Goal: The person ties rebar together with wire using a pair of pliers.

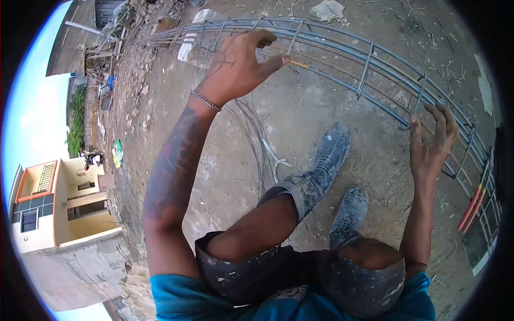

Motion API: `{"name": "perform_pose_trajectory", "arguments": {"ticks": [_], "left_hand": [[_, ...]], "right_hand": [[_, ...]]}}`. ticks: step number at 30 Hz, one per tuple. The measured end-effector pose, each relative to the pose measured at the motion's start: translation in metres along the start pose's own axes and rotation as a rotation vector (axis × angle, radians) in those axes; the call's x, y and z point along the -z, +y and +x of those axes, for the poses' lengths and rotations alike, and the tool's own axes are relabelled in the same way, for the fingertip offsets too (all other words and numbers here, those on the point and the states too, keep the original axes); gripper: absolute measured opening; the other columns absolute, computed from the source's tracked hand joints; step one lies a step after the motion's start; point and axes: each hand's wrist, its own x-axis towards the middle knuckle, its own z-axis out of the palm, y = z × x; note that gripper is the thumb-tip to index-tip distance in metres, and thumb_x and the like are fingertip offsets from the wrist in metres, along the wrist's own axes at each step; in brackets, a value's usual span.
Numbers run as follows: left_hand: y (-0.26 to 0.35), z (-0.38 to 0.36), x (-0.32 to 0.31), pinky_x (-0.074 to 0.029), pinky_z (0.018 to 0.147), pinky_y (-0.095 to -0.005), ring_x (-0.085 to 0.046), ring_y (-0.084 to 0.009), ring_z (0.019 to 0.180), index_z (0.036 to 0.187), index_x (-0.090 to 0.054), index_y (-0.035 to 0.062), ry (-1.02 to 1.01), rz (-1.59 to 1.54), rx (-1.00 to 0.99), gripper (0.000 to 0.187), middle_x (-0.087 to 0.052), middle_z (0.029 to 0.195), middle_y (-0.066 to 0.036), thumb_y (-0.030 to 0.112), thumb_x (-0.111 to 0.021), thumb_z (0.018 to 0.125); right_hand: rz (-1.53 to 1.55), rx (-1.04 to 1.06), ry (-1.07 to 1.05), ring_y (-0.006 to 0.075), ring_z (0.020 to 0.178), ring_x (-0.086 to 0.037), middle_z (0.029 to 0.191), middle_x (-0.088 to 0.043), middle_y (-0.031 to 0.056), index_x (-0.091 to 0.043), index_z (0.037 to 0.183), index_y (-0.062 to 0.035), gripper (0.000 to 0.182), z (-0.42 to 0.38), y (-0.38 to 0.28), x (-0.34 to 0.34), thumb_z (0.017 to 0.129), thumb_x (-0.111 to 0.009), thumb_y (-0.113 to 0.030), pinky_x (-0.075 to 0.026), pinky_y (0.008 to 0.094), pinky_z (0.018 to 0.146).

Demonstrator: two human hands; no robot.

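Bare, dusty ground [321, 112] is carrying everything here. A long rebar cage [375, 80] is stretching across the far side, curving from the far left down to the right. A bundle of thin tie wire [259, 144] is lying in loose loops on the dirt at the middle, just left of two dust-caked boots [332, 155] that are standing on the ground nearer in. Scraps of paper [327, 9] are lying at the far edge, rubble [128, 80] is piling up along the left, and orange rods [472, 206] are lying at the right.
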Motion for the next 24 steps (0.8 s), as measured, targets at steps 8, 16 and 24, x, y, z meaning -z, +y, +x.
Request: {"name": "perform_pose_trajectory", "arguments": {"ticks": [8, 16, 24], "left_hand": [[0.003, -0.285, -0.169, -0.048, 0.084, -0.0419, -0.060, -0.0368, 0.099, 0.109, -0.060, -0.0038, -0.019, -0.239, 1.004, 0.057, -0.062, 0.103, -0.025, 0.038, -0.077, 0.074], [0.068, -0.292, -0.208, -0.041, 0.097, -0.0418, -0.051, -0.0366, 0.114, 0.114, -0.057, -0.0049, -0.093, -0.095, 1.046, 0.057, -0.056, 0.114, -0.028, 0.040, -0.068, 0.081], [0.089, -0.322, -0.183, -0.040, 0.097, -0.0424, -0.051, -0.0366, 0.112, 0.115, -0.056, -0.0041, -0.169, -0.040, 0.975, 0.051, -0.055, 0.114, -0.026, 0.034, -0.067, 0.082]], "right_hand": [[-0.012, -0.076, -0.017, 0.0287, 0.123, -0.042, 0.122, -0.054, 0.0111, -0.063, 0.111, -0.0101, 0.030, 0.000, 0.022, -0.050, 0.087, -0.069, -0.029, -0.035, 0.0457, 0.102], [-0.019, -0.083, -0.005, 0.0279, 0.118, -0.046, 0.119, -0.056, 0.0104, -0.063, 0.109, -0.0104, 0.028, 0.002, 0.021, -0.045, 0.086, -0.070, -0.025, -0.036, 0.0447, 0.101], [0.075, -0.062, 0.026, 0.0282, 0.114, -0.049, 0.114, -0.058, 0.0105, -0.063, 0.105, -0.0085, 0.027, 0.002, 0.021, -0.040, 0.083, -0.072, -0.023, -0.035, 0.0445, 0.100]]}}
